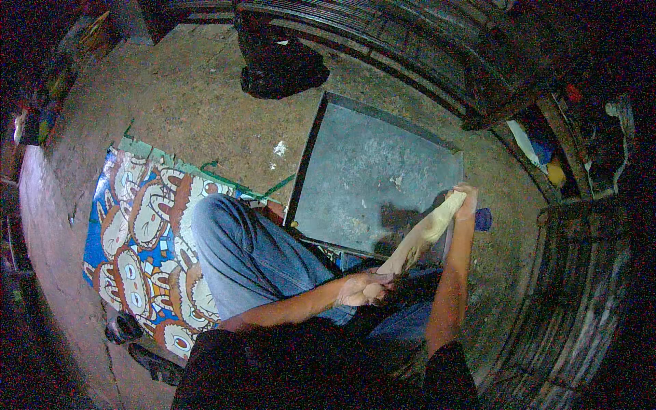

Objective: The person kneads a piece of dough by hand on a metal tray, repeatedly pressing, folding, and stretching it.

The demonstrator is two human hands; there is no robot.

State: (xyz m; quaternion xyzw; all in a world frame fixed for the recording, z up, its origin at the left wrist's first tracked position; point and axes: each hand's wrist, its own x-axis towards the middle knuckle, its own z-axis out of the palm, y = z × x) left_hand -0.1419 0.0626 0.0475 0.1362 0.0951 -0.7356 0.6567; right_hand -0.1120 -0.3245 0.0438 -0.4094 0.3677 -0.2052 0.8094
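Note:
A pale, elongated strip of what looks like dough [420, 236] stretches diagonally between my hands. My left hand [362, 289] grips its lower end above my jeans-clad legs. My right hand [465, 199] holds the upper end over the right edge of a shallow square metal tray [342, 174]. The tray has a grey, dusted surface and lies on the floor in front of me. Dark shadow hides part of what lies under the strip.
A cartoon-printed mat [140, 222] is at my left, with dark sandals [156, 362] below it. A black bag [277, 72] rests on the concrete floor [191, 96] beyond the tray. Metal racks [410, 37] and wooden structures edge the space. A small purple object [482, 220] lies right of my hand.

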